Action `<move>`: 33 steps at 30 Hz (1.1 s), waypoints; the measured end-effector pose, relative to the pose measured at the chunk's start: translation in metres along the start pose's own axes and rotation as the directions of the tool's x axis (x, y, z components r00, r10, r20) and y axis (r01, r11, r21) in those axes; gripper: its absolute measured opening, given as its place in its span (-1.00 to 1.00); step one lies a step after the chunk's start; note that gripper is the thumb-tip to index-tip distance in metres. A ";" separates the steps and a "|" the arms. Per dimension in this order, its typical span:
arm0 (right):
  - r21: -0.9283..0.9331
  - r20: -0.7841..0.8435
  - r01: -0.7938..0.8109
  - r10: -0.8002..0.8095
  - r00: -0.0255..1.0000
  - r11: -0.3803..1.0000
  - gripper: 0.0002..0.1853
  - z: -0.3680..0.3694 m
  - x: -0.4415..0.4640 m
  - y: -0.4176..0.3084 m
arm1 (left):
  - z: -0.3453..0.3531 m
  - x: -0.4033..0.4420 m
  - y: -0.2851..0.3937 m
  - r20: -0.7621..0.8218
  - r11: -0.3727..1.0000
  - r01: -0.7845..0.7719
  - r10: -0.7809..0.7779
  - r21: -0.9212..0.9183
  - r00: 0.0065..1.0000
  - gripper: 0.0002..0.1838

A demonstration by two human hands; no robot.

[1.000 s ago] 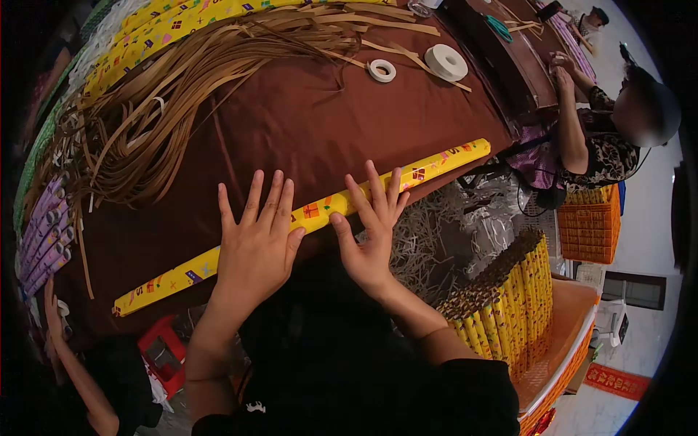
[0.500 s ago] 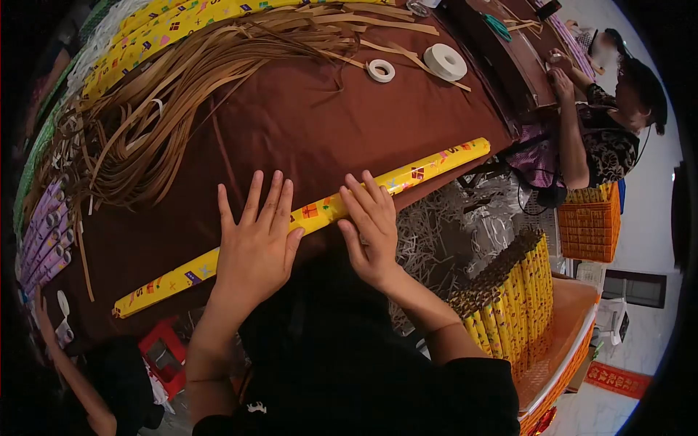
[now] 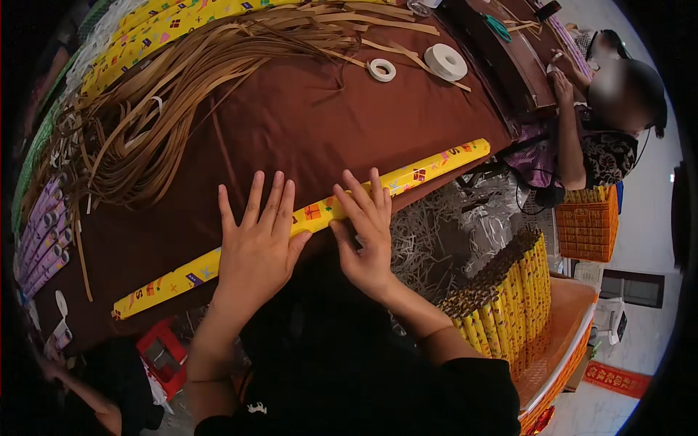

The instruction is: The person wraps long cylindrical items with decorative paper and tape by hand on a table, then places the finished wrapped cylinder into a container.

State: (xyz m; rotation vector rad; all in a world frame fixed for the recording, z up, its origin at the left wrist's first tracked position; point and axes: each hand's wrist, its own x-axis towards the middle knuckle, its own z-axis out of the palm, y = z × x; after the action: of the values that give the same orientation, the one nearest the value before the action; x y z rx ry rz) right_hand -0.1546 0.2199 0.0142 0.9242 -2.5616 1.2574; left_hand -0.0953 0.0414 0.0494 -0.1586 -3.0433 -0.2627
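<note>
A long, thin roll of yellow printed wrapping paper (image 3: 407, 177) lies slantwise along the near edge of the brown-covered table (image 3: 305, 138). My left hand (image 3: 256, 243) rests flat across it left of the middle, fingers spread and pointing away from me. On the roll's middle lies my right hand (image 3: 365, 236), its fingers stretched out and slightly apart. Both palms face down, and neither hand is wrapped around the roll. The roll's two ends stick out past my hands.
Brown strips (image 3: 153, 138) are heaped at the far left, beside yellow printed sheets (image 3: 167, 33). Two white tape rolls (image 3: 446, 62) sit at the back. Finished yellow rolls (image 3: 509, 309) fill a basket (image 3: 563, 370) at right. Co-workers sit at right and lower left.
My right hand has shifted slightly left, its fingers a bit more spread. My left hand and the roll have hardly moved. The co-worker at right has moved their head and hands.
</note>
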 end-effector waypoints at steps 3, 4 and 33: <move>0.087 0.033 -0.010 0.007 0.999 0.996 -0.45 -0.006 0.001 0.000 | -0.001 -0.001 -0.001 0.000 1.000 0.002 -0.002 -0.008 1.000 -0.30; 0.087 0.034 -0.008 0.005 0.999 0.996 -0.45 -0.006 0.002 -0.003 | -0.001 -0.001 0.000 0.001 1.000 0.000 0.000 -0.017 1.000 -0.25; 0.031 -0.124 0.004 0.000 0.992 1.000 -0.39 0.004 -0.001 0.003 | 0.000 0.000 -0.002 -0.004 1.000 0.006 -0.006 -0.016 1.000 -0.35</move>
State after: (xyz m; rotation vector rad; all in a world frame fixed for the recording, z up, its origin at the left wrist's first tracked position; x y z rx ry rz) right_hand -0.1548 0.2186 0.0088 0.8262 -2.4525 1.3144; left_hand -0.0952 0.0398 0.0487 -0.1500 -3.0383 -0.2879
